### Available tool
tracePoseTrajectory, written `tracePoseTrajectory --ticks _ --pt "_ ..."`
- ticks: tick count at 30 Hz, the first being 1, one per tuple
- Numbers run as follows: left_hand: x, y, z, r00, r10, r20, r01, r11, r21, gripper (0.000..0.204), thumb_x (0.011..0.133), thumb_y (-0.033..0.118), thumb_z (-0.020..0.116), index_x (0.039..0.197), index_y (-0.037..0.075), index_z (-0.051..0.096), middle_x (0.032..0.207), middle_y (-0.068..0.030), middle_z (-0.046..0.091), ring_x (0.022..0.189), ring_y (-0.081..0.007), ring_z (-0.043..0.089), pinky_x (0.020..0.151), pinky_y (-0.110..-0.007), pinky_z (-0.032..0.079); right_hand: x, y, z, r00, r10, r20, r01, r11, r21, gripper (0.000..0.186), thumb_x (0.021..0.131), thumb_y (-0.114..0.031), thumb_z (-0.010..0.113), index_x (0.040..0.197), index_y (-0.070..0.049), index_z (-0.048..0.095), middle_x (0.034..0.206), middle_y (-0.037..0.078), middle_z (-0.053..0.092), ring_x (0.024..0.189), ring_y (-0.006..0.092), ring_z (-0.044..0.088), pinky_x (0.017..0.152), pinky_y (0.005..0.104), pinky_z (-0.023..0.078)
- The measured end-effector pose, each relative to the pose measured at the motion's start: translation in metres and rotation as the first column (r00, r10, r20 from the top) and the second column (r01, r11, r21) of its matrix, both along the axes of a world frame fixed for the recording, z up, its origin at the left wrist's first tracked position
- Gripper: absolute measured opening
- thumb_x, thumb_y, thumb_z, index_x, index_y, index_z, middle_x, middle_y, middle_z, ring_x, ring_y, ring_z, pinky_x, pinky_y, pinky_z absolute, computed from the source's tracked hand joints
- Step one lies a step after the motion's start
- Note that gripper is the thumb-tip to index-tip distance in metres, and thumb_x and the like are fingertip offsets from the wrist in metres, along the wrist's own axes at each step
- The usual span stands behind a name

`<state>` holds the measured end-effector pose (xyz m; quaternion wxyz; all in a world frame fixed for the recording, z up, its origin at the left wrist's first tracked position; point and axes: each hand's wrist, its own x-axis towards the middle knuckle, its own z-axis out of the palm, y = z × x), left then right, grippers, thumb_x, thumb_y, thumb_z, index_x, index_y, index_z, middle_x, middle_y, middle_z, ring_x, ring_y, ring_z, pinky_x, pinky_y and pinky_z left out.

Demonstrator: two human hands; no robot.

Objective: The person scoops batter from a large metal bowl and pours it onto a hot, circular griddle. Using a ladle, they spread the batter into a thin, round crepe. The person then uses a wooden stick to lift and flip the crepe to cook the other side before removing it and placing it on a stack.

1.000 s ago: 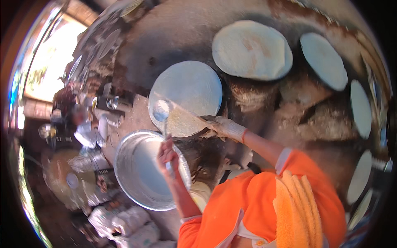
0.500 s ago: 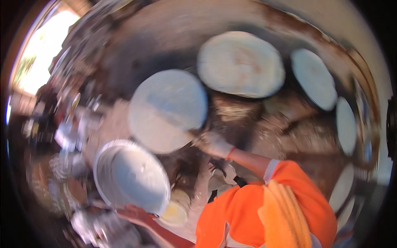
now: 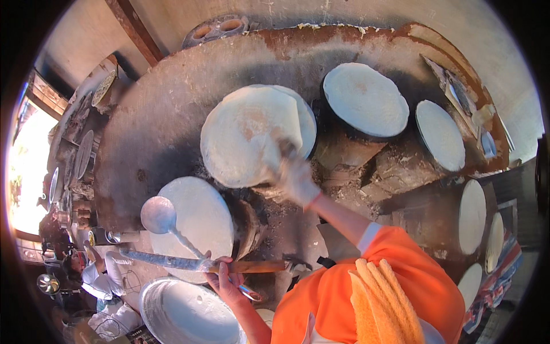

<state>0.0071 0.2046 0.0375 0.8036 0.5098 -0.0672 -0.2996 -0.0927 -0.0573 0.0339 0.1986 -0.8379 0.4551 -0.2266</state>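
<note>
My left hand (image 3: 226, 281) is closed around a ladle (image 3: 158, 214) with a round bowl and a long flat stick (image 3: 252, 266) with a bare wooden end. Both lie across the view above a large pale batter basin (image 3: 150, 286) and a batter-coated round griddle (image 3: 189, 200). My right hand (image 3: 297, 179), in a whitish glove and blurred, grips the near edge of a big pale flatbread (image 3: 238, 123). The flatbread is creased by the hand and sits shifted leftward off its round griddle (image 3: 308, 123). A dark shape at the fingertips is too smeared to name.
Two more flatbread-covered griddles (image 3: 366, 100) (image 3: 440, 136) curve along the stove to the right. Several round pale sheets (image 3: 472, 218) stand at the right edge. A person in white (image 3: 106, 275) sits at the far left, near a fan (image 3: 48, 284). A sooty curved wall (image 3: 154, 126) backs the stove.
My left hand has left the basin's rim and now holds the ladle and stick. My right hand has moved from the nearer griddle to the one beyond, where the flatbread has shifted. The view has turned.
</note>
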Motion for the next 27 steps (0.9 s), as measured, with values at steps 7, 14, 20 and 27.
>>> tracePoseTrajectory --ticks 7,14,20,27 --pt "-0.034 -0.057 -0.007 1.0 0.027 0.004 -0.027 0.985 0.168 0.045 0.085 0.001 0.047 0.127 0.005 0.031 0.083 -0.0126 0.057 0.035 -0.0053 0.032 0.031 -0.019 0.027 -0.002 -0.151 -0.062 0.891 -0.254 -0.377 0.326 0.935 0.139 0.04 0.074 -0.043 0.056 0.1 -0.014 0.061 0.116 0.008 0.044 0.111 0.0225 0.04 0.086 0.0373 0.039" --pt "-0.043 -0.096 -0.006 0.999 -0.013 -0.035 0.019 0.982 0.187 0.047 0.083 -0.001 0.048 0.127 0.005 0.032 0.082 -0.0116 0.059 0.036 -0.0062 0.033 0.033 -0.02 0.028 -0.024 -0.182 -0.073 0.909 -0.407 -0.085 0.4 0.912 -0.089 0.032 0.074 -0.033 0.059 0.099 -0.013 0.058 0.113 0.008 0.048 0.104 0.0267 0.049 0.083 0.0389 0.044" --pt "-0.029 -0.101 -0.002 0.998 -0.057 -0.037 0.061 0.992 0.113 0.043 0.085 0.001 0.047 0.126 0.006 0.032 0.085 -0.0134 0.059 0.037 -0.006 0.034 0.034 -0.02 0.03 -0.034 -0.195 -0.117 0.915 -0.401 -0.032 0.403 0.914 0.052 0.047 0.078 -0.04 0.056 0.108 -0.004 0.057 0.111 0.018 0.056 0.102 0.0317 0.054 0.085 0.0383 0.045" --pt "-0.034 -0.107 0.026 1.0 0.013 -0.02 -0.011 0.993 0.118 0.04 0.086 0.0 0.045 0.123 0.007 0.034 0.086 -0.0125 0.059 0.038 -0.0057 0.034 0.034 -0.02 0.029 -0.025 -0.161 -0.091 0.957 -0.272 0.097 0.274 0.962 -0.01 0.033 0.081 -0.034 0.054 0.088 -0.003 0.064 0.082 0.019 0.063 0.077 0.0348 0.06 0.071 0.0389 0.048"
